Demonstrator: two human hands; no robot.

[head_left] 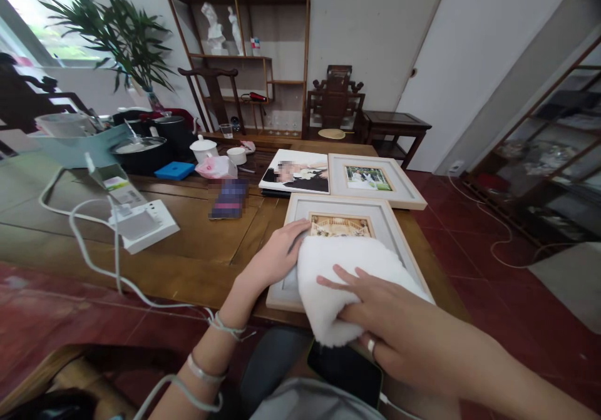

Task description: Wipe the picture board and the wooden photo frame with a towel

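A picture frame [282,282] of light wood lies flat at the table's near edge, its ornate sepia picture [340,225] partly hidden. Across its glass rests a folded, fluffy white cloth [350,260]. My right hand [375,304] grips this cloth from the near right, some fingers spread over the top and others tucked at its fold. On the frame's left part lies my left hand [282,251], fingers stretched forward beside the cloth. Behind are a second framed photo [369,178] and a white-edged photo panel [298,173].
A phone with a cable [347,370] is below the cloth, near my lap. Further left on the table [197,257] are another phone [228,199], a white box [148,226] with looping cables, a blue box [174,169], cups and pots. Red tiles cover the floor.
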